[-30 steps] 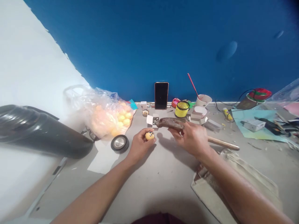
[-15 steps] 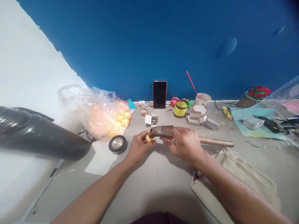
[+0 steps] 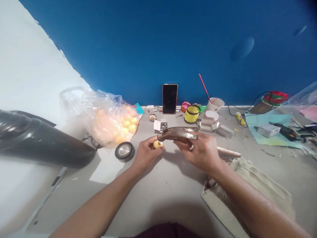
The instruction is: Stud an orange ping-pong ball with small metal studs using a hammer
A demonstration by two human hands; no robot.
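Observation:
Between the fingers of my left hand (image 3: 145, 154) is a small yellow ball (image 3: 157, 144) with a few shiny spots on it. My right hand (image 3: 202, 150) is wrapped round a claw hammer (image 3: 177, 133) close to its worn metal head. The wooden handle sticks out to the right behind the hand. The hammer's striking end is just above the ball; whether they touch I cannot tell. Beyond the hands lies a small open box (image 3: 163, 126) of shiny metal pieces, and behind it a ball covered with such pieces (image 3: 153, 117).
A plastic bag of yellow-orange balls (image 3: 109, 122) and a round black lid (image 3: 124, 151) are at left, near a large dark cylinder (image 3: 49, 142). A phone (image 3: 169, 99) leans on the blue wall. A yellow tape roll (image 3: 192, 114), paper cup (image 3: 216, 104) and beige cloth bag (image 3: 255, 191) are right.
The hammer head has turned and shifted slightly right and up, showing its claw more clearly. More of the yellow ball shows. My left hand keeps its grip.

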